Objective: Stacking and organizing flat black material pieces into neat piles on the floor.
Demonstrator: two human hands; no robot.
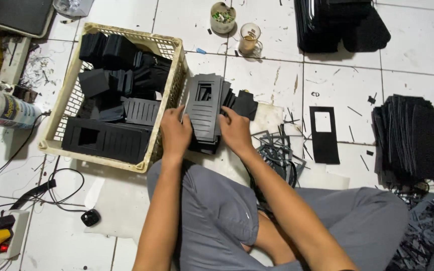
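Both my hands grip a black ribbed panel (203,106) with a small rectangular window cut near its top. My left hand (175,133) holds its left edge and my right hand (235,129) holds its right edge. The panel rests on top of a stack of similar black pieces (237,103) lying on the white tiled floor in front of my knees. Just left of my left hand stands a cream plastic crate (173,95) filled with several folded black ribbed pieces (107,140).
A flat black cutout with a window (323,134) lies to the right, beside black offcut strips (277,150). Stacks of black sheets sit at right (410,138) and top right (340,22). Two cups (249,37) stand at the back. Cables and a power strip (6,236) lie left.
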